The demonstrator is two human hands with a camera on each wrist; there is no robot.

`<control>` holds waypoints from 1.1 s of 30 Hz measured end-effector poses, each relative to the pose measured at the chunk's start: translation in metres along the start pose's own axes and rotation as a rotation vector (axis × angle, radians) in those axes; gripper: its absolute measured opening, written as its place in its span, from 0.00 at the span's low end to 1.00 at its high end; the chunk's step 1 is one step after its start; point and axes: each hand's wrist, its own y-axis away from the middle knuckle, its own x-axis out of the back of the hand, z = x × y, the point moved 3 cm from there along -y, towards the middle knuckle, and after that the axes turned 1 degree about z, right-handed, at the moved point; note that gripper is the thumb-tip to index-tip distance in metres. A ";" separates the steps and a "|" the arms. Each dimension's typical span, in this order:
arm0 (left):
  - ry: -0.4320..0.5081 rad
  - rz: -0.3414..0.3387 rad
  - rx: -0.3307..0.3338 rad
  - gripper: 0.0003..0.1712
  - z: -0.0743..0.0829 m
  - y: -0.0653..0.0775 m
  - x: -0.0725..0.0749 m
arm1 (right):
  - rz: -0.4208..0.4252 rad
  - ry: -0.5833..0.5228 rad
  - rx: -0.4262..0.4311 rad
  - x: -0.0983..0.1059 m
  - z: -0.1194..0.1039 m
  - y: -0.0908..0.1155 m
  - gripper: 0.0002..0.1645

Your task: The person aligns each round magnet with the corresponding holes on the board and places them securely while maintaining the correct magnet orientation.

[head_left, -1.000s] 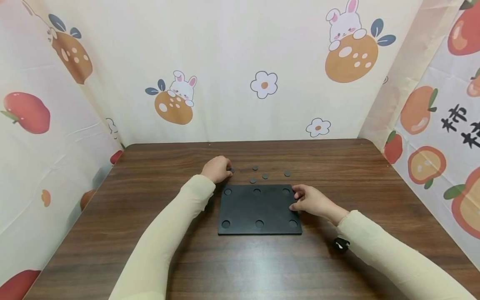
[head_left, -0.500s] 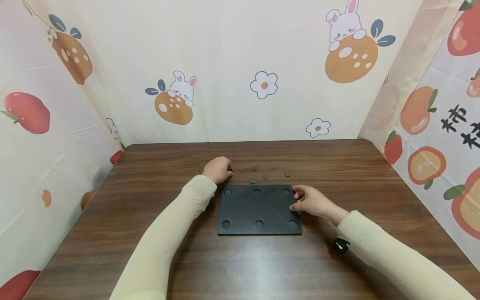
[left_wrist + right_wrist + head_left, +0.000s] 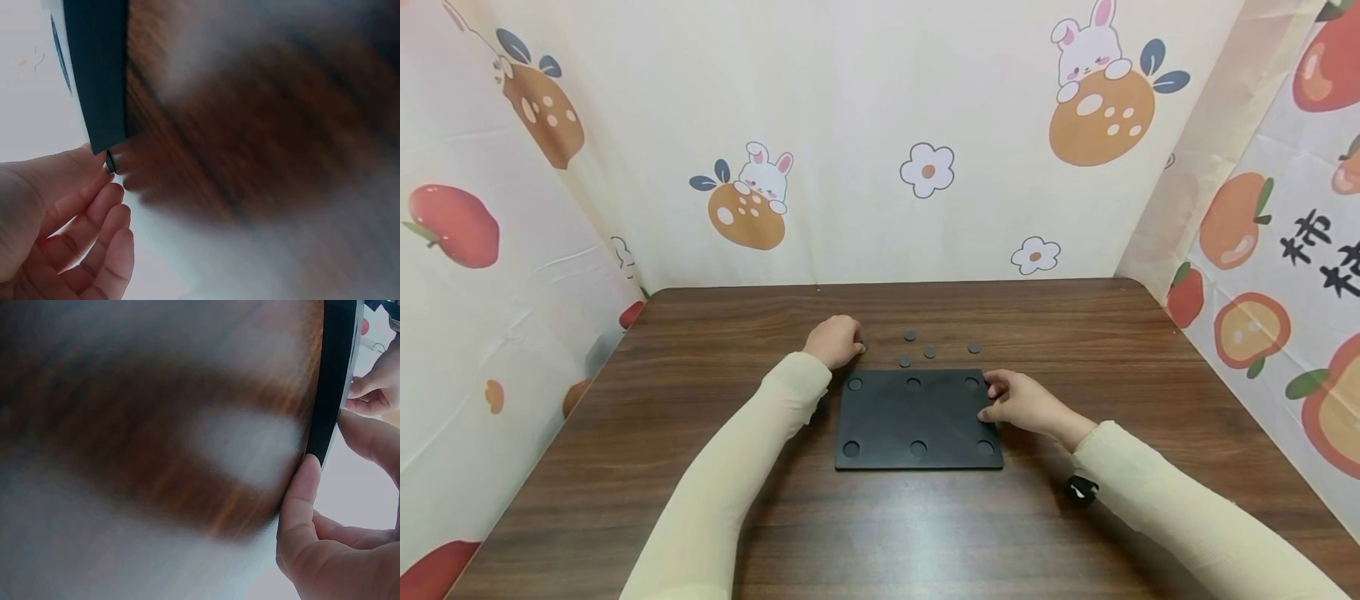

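A flat black board with several round recesses along its far and near edges lies on the table. At its right edge my right hand holds on, the thumb over the top face and a finger against the side. Beyond the board's far left corner, my left hand pinches a small dark disc between thumb and index finger, close over the tabletop. Its other fingers are curled in the left wrist view. More dark discs lie loose behind the board, among them a disc near the middle and a disc farther right.
The brown wood-grain table spreads around the board on all sides. Printed cloth walls stand along its back, left and right. A small black item sits at the right sleeve's wrist.
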 end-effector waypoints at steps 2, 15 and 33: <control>0.001 0.000 -0.001 0.08 -0.001 0.001 0.000 | -0.001 0.007 0.003 0.000 0.000 0.000 0.45; 0.029 0.008 -0.047 0.08 -0.004 0.012 0.001 | -0.001 -0.001 0.002 -0.001 -0.001 0.002 0.46; 0.035 0.028 -0.099 0.10 0.003 0.044 0.010 | -0.003 -0.011 -0.004 -0.001 0.001 0.000 0.46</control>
